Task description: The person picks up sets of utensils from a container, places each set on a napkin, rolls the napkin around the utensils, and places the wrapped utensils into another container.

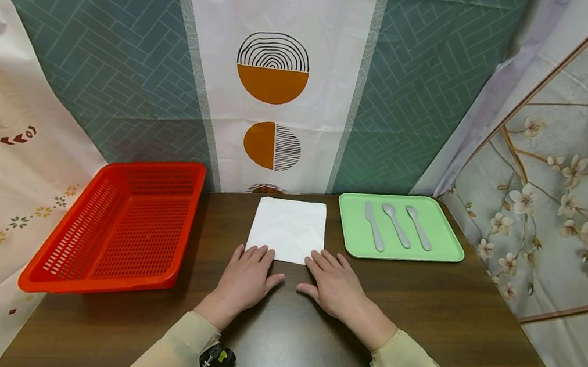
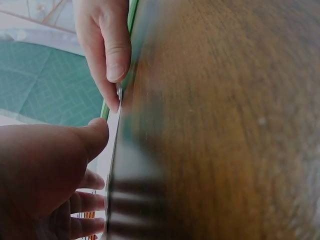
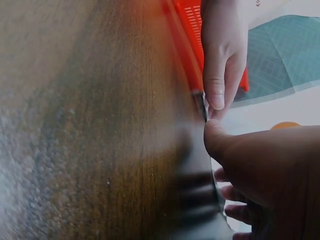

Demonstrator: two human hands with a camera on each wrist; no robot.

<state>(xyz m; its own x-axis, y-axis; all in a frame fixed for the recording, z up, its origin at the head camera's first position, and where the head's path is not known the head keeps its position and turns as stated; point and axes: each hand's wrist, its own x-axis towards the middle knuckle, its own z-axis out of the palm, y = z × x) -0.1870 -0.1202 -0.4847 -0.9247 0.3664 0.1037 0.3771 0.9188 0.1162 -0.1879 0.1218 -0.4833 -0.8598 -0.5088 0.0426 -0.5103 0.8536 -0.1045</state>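
Observation:
A white square napkin [image 1: 290,228] lies flat at the middle of the table, near the back. My left hand [image 1: 245,278] rests palm down at its near left corner, fingers extended and fingertips at the edge. At the near right corner my right hand [image 1: 335,284] lies the same way, thumb pointing inward. Both hands also show in the left wrist view, where the left hand [image 2: 55,170] is close to the camera. The right wrist view shows the right hand [image 3: 270,170] with its fingertips at the napkin. Neither hand grips anything.
On the left stands a red plastic basket [image 1: 182,243]. A light green tray [image 1: 441,243] at the back right carries a grey knife [image 1: 373,226], a spoon [image 1: 396,225] and a fork [image 1: 418,227]. Patterned curtains [image 1: 412,89] hang behind the brown table [image 1: 290,346] and at both sides.

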